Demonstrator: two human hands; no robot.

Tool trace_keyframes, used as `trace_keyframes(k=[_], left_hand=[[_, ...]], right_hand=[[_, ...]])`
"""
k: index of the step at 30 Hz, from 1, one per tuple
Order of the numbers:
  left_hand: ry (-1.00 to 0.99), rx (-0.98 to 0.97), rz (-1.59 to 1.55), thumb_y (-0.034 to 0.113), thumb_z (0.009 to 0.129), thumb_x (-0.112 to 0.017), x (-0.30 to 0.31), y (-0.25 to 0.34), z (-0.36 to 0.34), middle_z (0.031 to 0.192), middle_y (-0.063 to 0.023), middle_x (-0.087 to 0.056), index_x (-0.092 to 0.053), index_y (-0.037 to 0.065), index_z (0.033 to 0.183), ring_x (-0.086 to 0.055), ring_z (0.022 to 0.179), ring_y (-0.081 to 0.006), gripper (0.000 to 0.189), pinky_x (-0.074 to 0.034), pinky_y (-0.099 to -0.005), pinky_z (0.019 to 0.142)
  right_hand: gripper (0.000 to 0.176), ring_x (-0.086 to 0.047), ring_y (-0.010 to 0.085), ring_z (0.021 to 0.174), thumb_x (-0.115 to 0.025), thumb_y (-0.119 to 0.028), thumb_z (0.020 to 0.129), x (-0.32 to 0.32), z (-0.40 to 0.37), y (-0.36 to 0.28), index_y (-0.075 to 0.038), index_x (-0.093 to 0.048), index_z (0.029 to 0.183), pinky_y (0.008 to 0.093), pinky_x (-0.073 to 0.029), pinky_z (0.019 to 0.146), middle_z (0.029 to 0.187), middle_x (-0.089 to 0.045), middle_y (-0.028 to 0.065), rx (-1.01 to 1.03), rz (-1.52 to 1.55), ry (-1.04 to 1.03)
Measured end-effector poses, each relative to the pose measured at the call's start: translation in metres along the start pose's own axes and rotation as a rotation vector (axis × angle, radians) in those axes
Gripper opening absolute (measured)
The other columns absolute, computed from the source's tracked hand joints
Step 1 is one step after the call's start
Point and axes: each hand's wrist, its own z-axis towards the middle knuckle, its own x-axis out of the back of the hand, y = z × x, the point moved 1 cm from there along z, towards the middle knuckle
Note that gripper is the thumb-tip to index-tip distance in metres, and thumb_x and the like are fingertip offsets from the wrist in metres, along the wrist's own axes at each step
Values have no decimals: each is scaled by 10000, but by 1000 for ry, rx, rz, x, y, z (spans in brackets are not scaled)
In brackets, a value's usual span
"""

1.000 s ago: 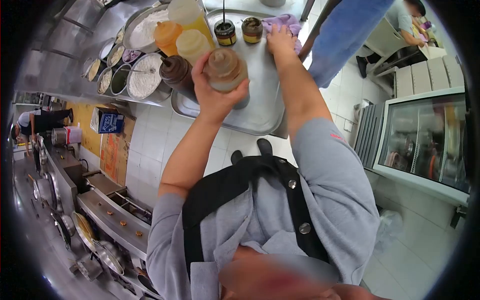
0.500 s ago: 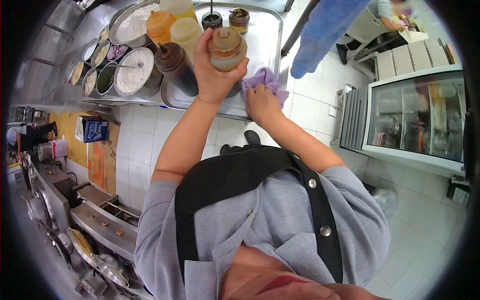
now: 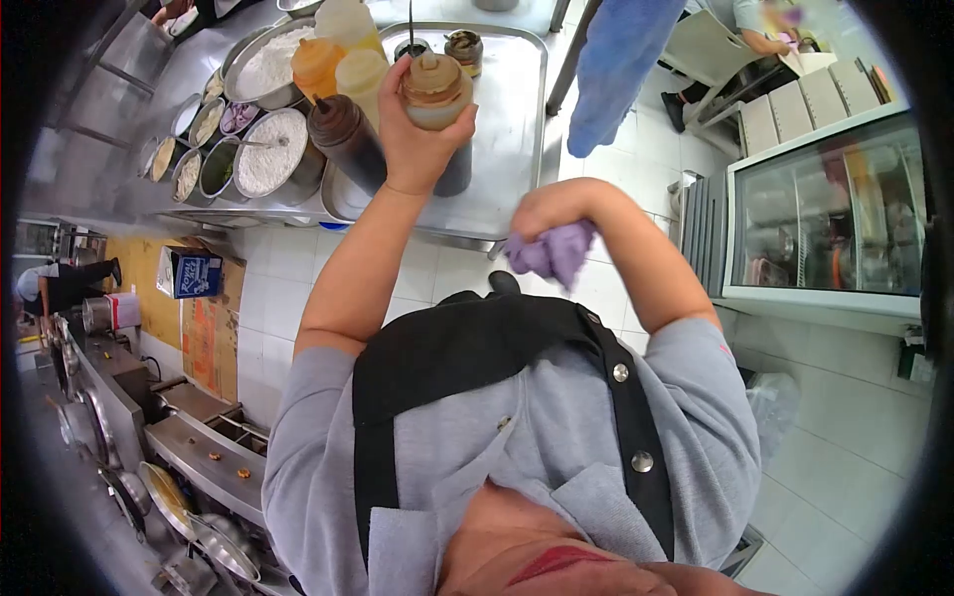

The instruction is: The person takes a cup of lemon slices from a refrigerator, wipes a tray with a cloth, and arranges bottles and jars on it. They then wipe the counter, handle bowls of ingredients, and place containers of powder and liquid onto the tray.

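Note:
My left hand (image 3: 409, 149) is wrapped round a squeeze bottle (image 3: 437, 91) with a tan cap, held upright over the metal tray (image 3: 517, 149). Closed on a crumpled purple cloth (image 3: 553, 252), my right hand (image 3: 547, 207) is off the tray's front right corner, above the floor. The cloth hangs beneath my fingers, slightly blurred. Left of my left hand stand a dark brown squeeze bottle (image 3: 346, 139), an orange one (image 3: 318, 68) and a pale yellow one (image 3: 360, 81). Part of a dark container (image 3: 455, 174) shows under the held bottle.
Behind the held bottle stand a small jar (image 3: 464, 52) and another container with a utensil. Bowls of white powder (image 3: 270, 154) and several small tubs fill the left counter. A blue cloth (image 3: 621, 74) hangs at right, near a glass-fronted fridge (image 3: 825, 219). Other people work farther off.
My right hand has lifted the purple cloth off the tray's corner and drawn it back towards my body. My left hand still holds the bottle in nearly the same place.

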Motion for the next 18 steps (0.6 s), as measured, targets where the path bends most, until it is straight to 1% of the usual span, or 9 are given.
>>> trace_keyframes(k=[2,4,6,7,8,11,14,15,18], left_hand=[[-18,-13,67,157,596,-821,-7,4,3,1186,-139,-478,-364,12,1296,-506,1080,-245,848,-423,-337,933],[-3,15,30,162,596,-819,-21,3,12,1183,-145,-477,-364,11,1294,-501,1087,-246,847,-413,-340,944],[15,40,-12,170,594,-818,-39,-4,21,1186,-150,-473,-365,10,1293,-493,1096,-247,848,-404,-342,954],[19,50,-37,175,593,-819,-50,-11,27,1190,-151,-470,-366,10,1292,-488,1103,-247,849,-400,-343,958],[22,57,-63,180,592,-819,-60,-15,32,1194,-153,-466,-366,10,1291,-484,1109,-247,850,-396,-344,961],[-6,-25,8,189,615,-815,-89,-29,40,1210,-151,-446,-342,19,1308,-480,1116,-237,855,-408,-336,952],[-29,-44,73,194,619,-819,-108,-40,37,1213,-152,-450,-330,19,1318,-488,1113,-240,872,-411,-342,955],[-30,-54,87,195,617,-820,-114,-38,33,1216,-154,-451,-331,18,1319,-489,1115,-244,874,-411,-343,956],[-70,-49,114,204,622,-817,-121,-33,28,1229,-162,-453,-317,28,1333,-488,1138,-259,887,-409,-345,966]], right_hand=[[360,-554,244,646,-579,-317,747,-4,-49,-9,19,-643,862,384,-474,647,762,-640,161,-417,172,310],[379,-575,229,671,-587,-334,744,-17,-78,14,8,-645,898,370,-487,676,777,-649,144,-731,-144,578],[364,-583,190,684,-573,-345,772,-35,-99,17,-7,-646,888,335,-489,676,770,-647,110,-667,17,654],[329,-580,152,692,-553,-326,803,-41,-103,-7,-16,-637,873,307,-487,667,770,-640,87,-658,269,630],[295,-572,146,690,-539,-294,824,-51,-105,5,-20,-621,898,302,-484,658,780,-637,85,-520,354,701],[312,-581,162,691,-526,-274,829,-61,-107,18,-17,-601,989,311,-489,637,800,-641,94,-458,295,800],[330,-603,187,675,-516,-277,830,-59,-108,4,-11,-598,1010,324,-499,616,804,-645,113,-550,430,815],[336,-623,202,657,-521,-263,823,-57,-108,11,-2,-591,1023,331,-508,589,802,-646,124,-488,177,866],[335,-616,193,631,-525,-251,814,-50,-115,18,5,-589,1023,323,-509,585,791,-645,135,-574,188,833]])
